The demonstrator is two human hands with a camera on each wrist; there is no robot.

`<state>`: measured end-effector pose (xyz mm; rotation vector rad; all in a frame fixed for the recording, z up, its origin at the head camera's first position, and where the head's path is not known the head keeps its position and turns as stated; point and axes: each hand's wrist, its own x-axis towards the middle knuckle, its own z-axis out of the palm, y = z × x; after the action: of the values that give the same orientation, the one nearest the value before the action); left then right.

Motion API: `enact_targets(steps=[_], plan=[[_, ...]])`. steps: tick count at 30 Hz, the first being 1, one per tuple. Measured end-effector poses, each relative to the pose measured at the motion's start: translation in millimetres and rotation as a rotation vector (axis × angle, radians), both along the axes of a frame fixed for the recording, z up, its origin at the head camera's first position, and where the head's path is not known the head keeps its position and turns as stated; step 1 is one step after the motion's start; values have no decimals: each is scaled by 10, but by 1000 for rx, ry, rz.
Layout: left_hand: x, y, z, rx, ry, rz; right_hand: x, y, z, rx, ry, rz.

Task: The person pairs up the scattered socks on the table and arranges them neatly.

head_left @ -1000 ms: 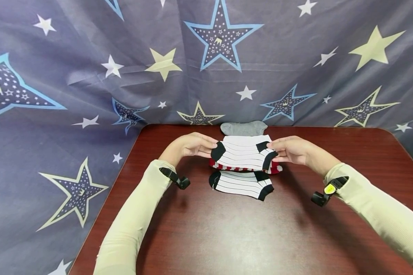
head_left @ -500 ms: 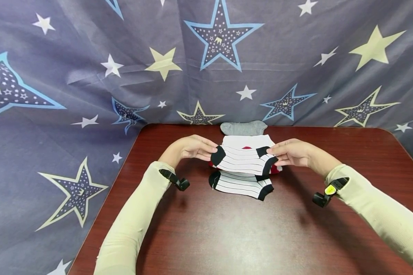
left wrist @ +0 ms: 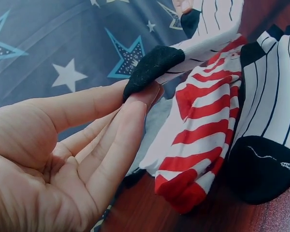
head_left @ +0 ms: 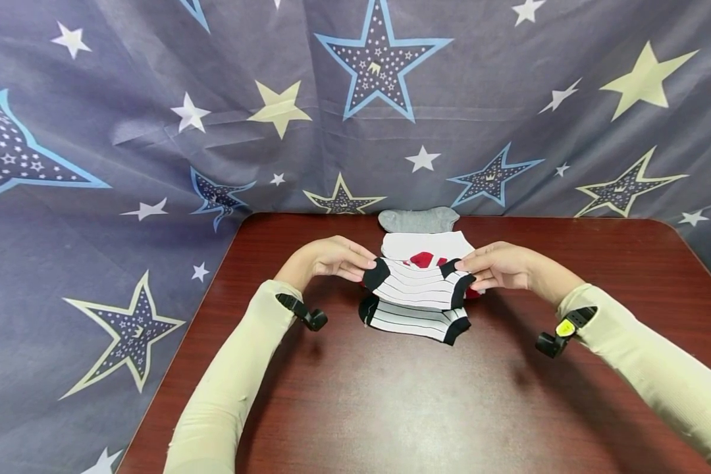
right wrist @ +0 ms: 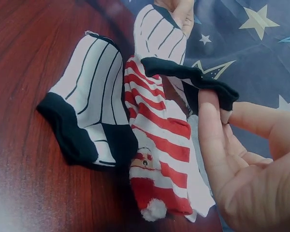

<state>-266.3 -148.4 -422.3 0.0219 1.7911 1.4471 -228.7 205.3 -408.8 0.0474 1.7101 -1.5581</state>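
A white ankle sock (head_left: 421, 286) with thin black stripes and black toe, heel and cuff is stretched between both hands, off the table. My left hand (head_left: 338, 258) pinches its black toe between thumb and fingers. At the other end, my right hand (head_left: 502, 264) pinches the black cuff near the heel. Just in front of it lies a matching striped sock (head_left: 411, 322), flat on the table and partly covered from the head view. Behind and below the held sock is a red-and-white striped sock (left wrist: 203, 116) with a Santa face and white pompom (right wrist: 153, 210), mostly hidden in the head view.
A plain white sock (head_left: 417, 243) lies behind the red-striped one, and a grey sock (head_left: 419, 220) sits at the table's back edge. The brown wooden table (head_left: 355, 408) meets a star-patterned cloth (head_left: 213, 118) at the back and left.
Both hands have drawn the held sock slightly toward me. It now covers more of the matching sock, and red patches of the sock behind have come into view above it.
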Motion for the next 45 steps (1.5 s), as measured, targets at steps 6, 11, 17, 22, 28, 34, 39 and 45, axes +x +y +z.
enact_targets(steps=[6, 11, 17, 22, 28, 34, 39, 45], plan=[[-6, 18, -16, -12, 7, -11, 5, -24, -16, -1, -2, 5], [3, 30, -20, -35, 5, -11, 13, -47, -36, -9, 3, 12], [35, 50, 3, -63, 9, -14, 18, -66, -66, -13, -8, 10], [39, 64, 8, -74, 13, -23, 23, -75, -80, -13, -14, 10], [25, 80, -17, -76, 5, -33, 41, -92, -86, -2, -4, 25], [35, 91, -21, -86, 2, -26, 48, -106, -114, 2, -15, 31], [42, 97, -29, -84, 1, -17, 45, -106, -137, 1, -18, 39], [54, 119, -29, -93, 5, -29, 50, -116, -149, -3, -20, 54]])
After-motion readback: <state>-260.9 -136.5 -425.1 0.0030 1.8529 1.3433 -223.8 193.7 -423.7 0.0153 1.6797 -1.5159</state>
